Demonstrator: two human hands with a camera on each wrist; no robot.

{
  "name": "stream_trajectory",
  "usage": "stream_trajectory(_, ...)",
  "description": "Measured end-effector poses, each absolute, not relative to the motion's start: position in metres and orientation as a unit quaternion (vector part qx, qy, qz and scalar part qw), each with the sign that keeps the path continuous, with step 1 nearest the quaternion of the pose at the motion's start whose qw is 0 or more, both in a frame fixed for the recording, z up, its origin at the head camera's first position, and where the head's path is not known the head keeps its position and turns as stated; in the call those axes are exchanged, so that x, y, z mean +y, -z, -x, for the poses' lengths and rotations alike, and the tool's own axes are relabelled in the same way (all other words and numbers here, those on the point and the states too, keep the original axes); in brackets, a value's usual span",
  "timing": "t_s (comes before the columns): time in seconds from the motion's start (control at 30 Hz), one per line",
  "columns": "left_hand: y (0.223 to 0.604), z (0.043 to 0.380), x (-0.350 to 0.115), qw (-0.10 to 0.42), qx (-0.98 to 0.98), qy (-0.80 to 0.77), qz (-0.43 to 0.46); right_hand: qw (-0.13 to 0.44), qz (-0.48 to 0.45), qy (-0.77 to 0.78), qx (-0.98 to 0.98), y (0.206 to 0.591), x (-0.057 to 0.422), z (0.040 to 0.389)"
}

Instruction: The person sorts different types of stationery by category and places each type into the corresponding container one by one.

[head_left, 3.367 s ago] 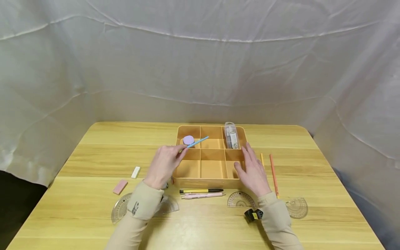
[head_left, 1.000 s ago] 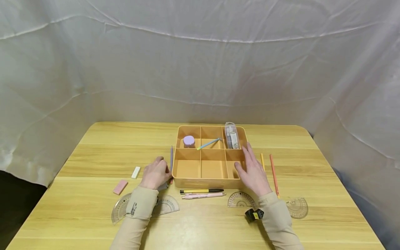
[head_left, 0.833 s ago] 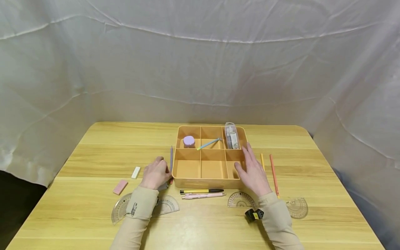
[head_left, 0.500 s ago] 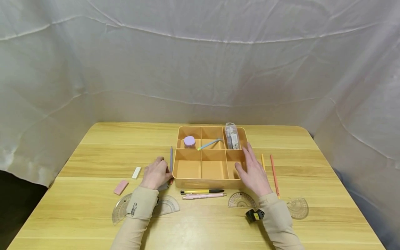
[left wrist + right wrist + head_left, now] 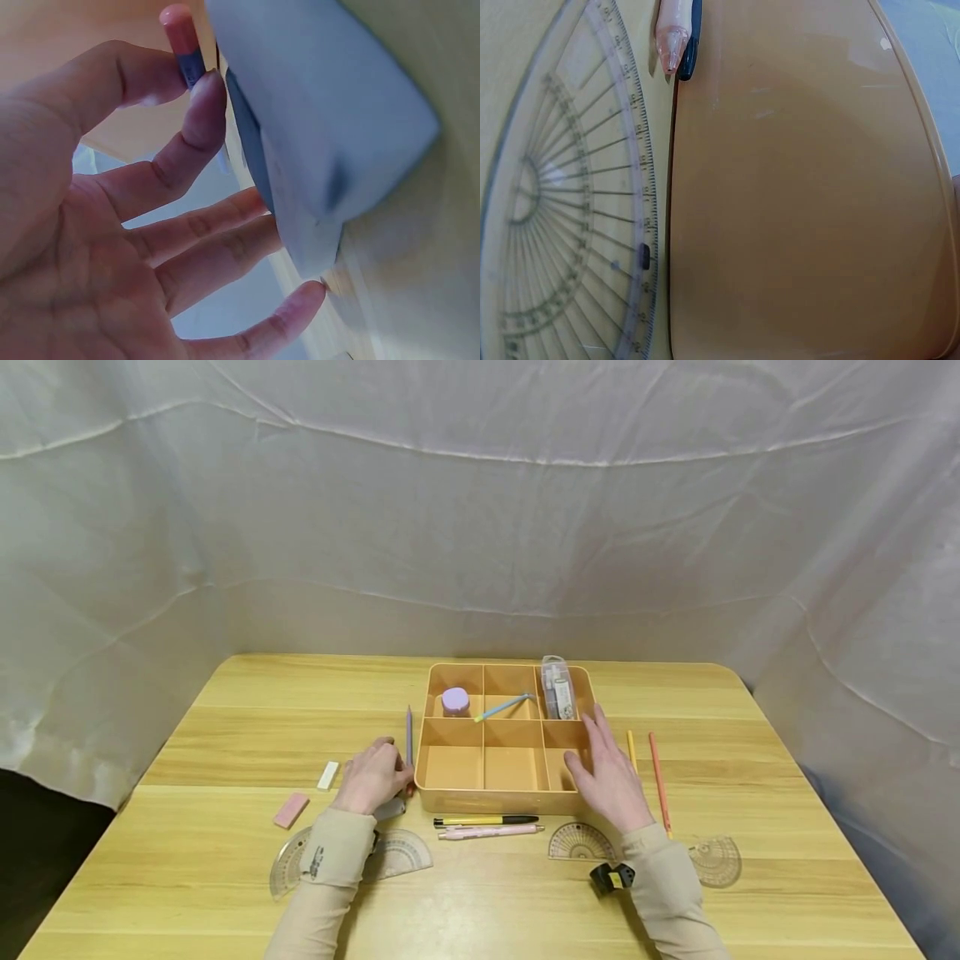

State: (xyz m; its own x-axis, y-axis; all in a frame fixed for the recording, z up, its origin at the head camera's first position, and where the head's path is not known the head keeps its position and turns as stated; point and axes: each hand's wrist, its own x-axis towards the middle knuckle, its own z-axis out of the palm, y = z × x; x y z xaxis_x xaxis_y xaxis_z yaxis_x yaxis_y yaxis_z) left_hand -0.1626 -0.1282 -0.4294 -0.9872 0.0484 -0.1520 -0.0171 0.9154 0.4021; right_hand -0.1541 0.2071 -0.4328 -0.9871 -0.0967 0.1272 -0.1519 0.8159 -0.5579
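Observation:
My left hand [image 5: 371, 775], at the left side of the orange six-compartment tray [image 5: 495, 802], pinches a purple pencil [image 5: 409, 735] between thumb and index finger. Its pink end [image 5: 180, 34] shows in the left wrist view, where the other fingers extend against a pale grey object [image 5: 322, 97] of unclear kind. My right hand [image 5: 611, 781] rests on the tray's right side, fingers fairly straight, thumb over the front right compartment. A blue pencil [image 5: 504, 707] leans in the back middle compartment. A purple-lidded container [image 5: 454, 702] sits back left, a clear case [image 5: 558, 689] back right.
Before the tray lie a yellow-black pen [image 5: 480, 820], a pink pen [image 5: 491, 832] and a protractor [image 5: 581, 842]. More protractors lie at both sides. White [image 5: 327, 776] and pink erasers [image 5: 291, 810] are at left. Orange [image 5: 660, 781] and yellow pencils [image 5: 632, 747] lie at right.
My left hand has let go of the blue pencil in the tray and moved down to the tray's left side. The purple pencil has shifted slightly. My right hand has stayed put.

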Motion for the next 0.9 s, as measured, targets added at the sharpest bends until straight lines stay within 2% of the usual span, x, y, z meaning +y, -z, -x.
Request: stream_trajectory(0.9,0.429,0.170,-0.144,0.072,0.947,-0.314,-0.002,0.045,-0.063,-0.297,-0.952,0.431,0.207,0.154)
